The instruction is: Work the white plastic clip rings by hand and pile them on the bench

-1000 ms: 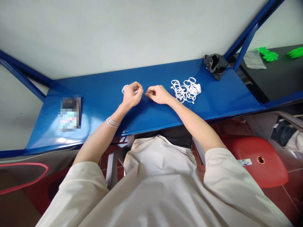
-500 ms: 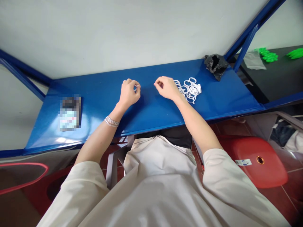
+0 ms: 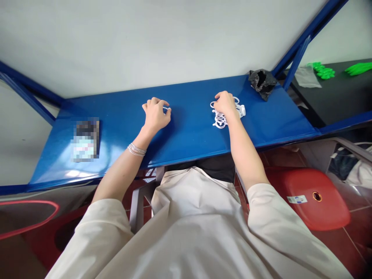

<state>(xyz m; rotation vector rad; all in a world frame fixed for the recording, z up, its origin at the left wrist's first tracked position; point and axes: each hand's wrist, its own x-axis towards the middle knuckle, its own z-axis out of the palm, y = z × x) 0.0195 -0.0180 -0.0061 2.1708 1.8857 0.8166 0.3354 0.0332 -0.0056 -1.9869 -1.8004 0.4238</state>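
Observation:
My left hand [image 3: 155,115] rests on the blue metal shelf [image 3: 188,135], curled, with a small white piece, probably a plastic ring [image 3: 166,109], pinched at its fingertips. Most of that ring is hidden by the fingers. To the right, my right hand [image 3: 226,105] lies on a tangled pile of white plastic rings [image 3: 222,121] with its fingers curled down. The hand covers the upper part of the pile, and I cannot tell whether it grips a ring.
A crumpled black plastic bag [image 3: 261,83] stands at the shelf's back right. A pixelated flat object [image 3: 85,140] lies at the left. Bright green pieces [image 3: 324,71] sit on a black surface [image 3: 328,100] beyond the right end. A red stool [image 3: 308,199] stands below.
My right hand has moved right, from the middle of the shelf onto the pile of rings. My left hand has stayed nearly in place, with its fingers slightly more spread.

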